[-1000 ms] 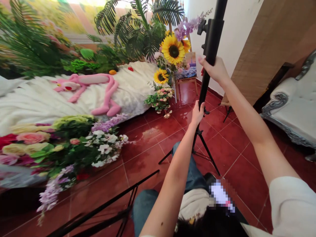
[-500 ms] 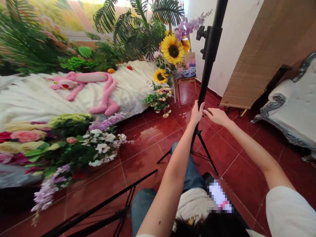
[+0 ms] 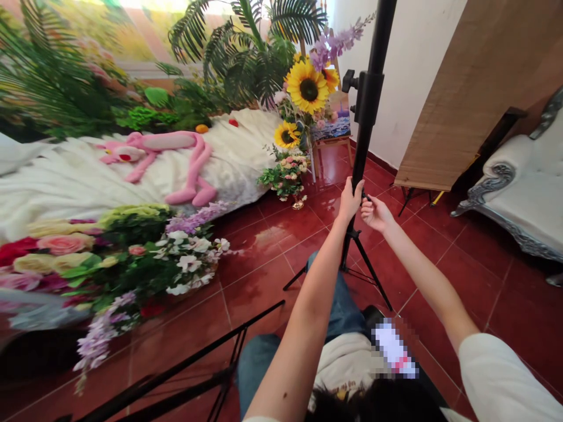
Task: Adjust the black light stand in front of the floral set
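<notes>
1. Red tiles [image 3: 466, 281] cover the floor; behind is a white wall [image 3: 417, 35]; at the left lie white cloth [image 3: 246, 158], a pink toy [image 3: 169, 142] and flowers [image 3: 189, 262]; at the right is a chair [image 3: 523, 199].
2. Black stand [image 3: 361, 145] is on the tiles, between the white cloth and the chair; its pole [image 3: 384, 35] rises past the top edge of the view.
3. Left hand [image 3: 350, 202] is wrapped around the lower part of the stand; its fingers are closed on it.
4. Right hand [image 3: 377, 215] is at the lower knob [image 3: 366, 198], just beside the left hand; its fingers are curled, almost closed; whether they pinch the knob firmly, I cannot tell.
5. Done already, as I judge: the legs [image 3: 373, 272] are spread and the stand is upright, or nearly.
6. Not finished, it seems: the work at the lower knob; whether it is tight or loose does not show; the upper knob [image 3: 349, 81] has no hand on it, and its tightness cannot be read either; what the top carries is out of view.
</notes>
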`<state>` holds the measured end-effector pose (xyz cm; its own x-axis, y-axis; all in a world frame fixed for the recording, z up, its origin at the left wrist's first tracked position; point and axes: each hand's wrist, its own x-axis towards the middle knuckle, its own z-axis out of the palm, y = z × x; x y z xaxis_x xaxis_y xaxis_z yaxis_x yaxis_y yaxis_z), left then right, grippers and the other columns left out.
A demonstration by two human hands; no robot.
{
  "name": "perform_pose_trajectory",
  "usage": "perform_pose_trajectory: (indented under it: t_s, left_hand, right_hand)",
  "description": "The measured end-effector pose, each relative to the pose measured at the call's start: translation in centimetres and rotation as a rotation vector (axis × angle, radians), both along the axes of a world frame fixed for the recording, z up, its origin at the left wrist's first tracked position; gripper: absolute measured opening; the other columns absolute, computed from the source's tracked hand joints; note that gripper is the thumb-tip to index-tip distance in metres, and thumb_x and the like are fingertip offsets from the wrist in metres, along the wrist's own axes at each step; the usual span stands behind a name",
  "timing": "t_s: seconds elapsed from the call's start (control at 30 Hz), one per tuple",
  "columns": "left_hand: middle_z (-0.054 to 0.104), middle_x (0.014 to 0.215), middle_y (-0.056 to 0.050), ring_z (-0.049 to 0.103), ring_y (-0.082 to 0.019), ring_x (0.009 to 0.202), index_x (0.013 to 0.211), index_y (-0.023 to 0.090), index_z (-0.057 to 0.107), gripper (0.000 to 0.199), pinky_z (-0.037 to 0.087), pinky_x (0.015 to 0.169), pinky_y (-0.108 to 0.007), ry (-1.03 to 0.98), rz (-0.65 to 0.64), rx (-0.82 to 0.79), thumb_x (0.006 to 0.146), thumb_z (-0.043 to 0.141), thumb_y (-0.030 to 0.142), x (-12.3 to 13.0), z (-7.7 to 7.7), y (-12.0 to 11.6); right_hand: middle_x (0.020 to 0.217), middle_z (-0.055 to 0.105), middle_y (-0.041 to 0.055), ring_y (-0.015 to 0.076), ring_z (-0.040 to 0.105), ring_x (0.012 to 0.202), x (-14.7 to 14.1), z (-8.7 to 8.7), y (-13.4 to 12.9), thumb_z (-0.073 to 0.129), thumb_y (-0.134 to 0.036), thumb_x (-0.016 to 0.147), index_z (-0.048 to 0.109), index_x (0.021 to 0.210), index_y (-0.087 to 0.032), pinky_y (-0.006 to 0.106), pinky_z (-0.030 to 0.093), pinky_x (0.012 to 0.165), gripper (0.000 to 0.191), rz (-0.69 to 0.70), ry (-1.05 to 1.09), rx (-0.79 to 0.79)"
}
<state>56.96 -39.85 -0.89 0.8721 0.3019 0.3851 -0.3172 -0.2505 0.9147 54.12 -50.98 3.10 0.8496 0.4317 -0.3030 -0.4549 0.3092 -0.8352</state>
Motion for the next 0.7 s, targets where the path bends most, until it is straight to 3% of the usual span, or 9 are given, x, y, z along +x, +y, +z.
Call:
perform_pose_trajectory:
  t_s: [0.17, 0.27, 0.4, 0.47, 0.53, 0.7]
  left_hand:
    - [0.063, 0.087, -0.002, 0.063, -0.013, 0.078, 0.110, 0.020, 0.055, 0.029, 0.050, 0.078, -0.027, -0.001, 0.004, -0.003, 0.098, 0.049, 0.046, 0.1, 0.0, -0.1]
    - [0.063, 0.087, -0.001, 0.062, -0.012, 0.077, 0.110, 0.021, 0.054, 0.028, 0.049, 0.078, -0.027, 0.011, -0.017, -0.011, 0.098, 0.049, 0.046, 0.1, 0.1, 0.0]
    - [0.061, 0.085, 0.000, 0.061, -0.012, 0.075, 0.108, 0.022, 0.052, 0.028, 0.048, 0.077, -0.026, 0.035, -0.053, -0.039, 0.098, 0.050, 0.048, -0.1, 0.3, 0.2]
    - [0.060, 0.083, 0.001, 0.061, -0.011, 0.071, 0.107, 0.022, 0.050, 0.030, 0.048, 0.074, -0.025, 0.047, -0.081, -0.065, 0.097, 0.049, 0.050, -0.3, 0.4, 0.2]
    - [0.060, 0.083, 0.001, 0.060, -0.010, 0.069, 0.107, 0.022, 0.048, 0.034, 0.049, 0.071, -0.024, 0.048, -0.100, -0.091, 0.096, 0.049, 0.054, -0.4, 0.4, 0.2]
    - [0.058, 0.085, 0.001, 0.058, -0.009, 0.071, 0.103, 0.021, 0.048, 0.035, 0.049, 0.071, -0.023, 0.019, -0.085, -0.115, 0.092, 0.057, 0.053, -0.5, 0.5, 0.0]
  right_hand:
    - [0.051, 0.038, -0.0046, 0.0136, 0.037, 0.050, -0.2, -0.7, 0.5, 0.028, -0.014, 0.096, 0.050, 0.070, -0.022, 0.022, 0.036, 0.055, 0.035, -0.056, -0.224, -0.071]
    - [0.050, 0.038, -0.0047, 0.0128, 0.035, 0.049, -0.2, -1.6, 1.1, 0.030, -0.020, 0.096, 0.049, 0.071, -0.022, 0.022, 0.034, 0.054, 0.031, -0.093, -0.298, -0.060]
    - [0.051, 0.043, -0.0054, 0.0093, 0.033, 0.041, -0.3, -2.6, 1.3, 0.033, -0.042, 0.101, 0.043, 0.070, -0.023, 0.020, 0.031, 0.045, 0.038, -0.147, -0.152, -0.119]
    - [0.055, 0.052, -0.0027, 0.0095, 0.039, 0.041, -0.5, -2.9, 0.7, 0.035, -0.061, 0.098, 0.047, 0.073, -0.023, 0.022, 0.033, 0.043, 0.047, -0.197, -0.166, -0.275]
    - [0.061, 0.060, 0.0003, 0.0117, 0.047, 0.044, -0.6, -3.0, -0.1, 0.036, -0.071, 0.094, 0.051, 0.077, -0.023, 0.024, 0.038, 0.045, 0.053, -0.256, -0.310, -0.469]
    - [0.078, 0.071, 0.0043, 0.0207, 0.065, 0.074, -0.7, -1.6, -1.5, 0.041, -0.073, 0.092, 0.058, 0.079, -0.024, 0.029, 0.045, 0.067, 0.054, -0.264, -0.818, -1.042]
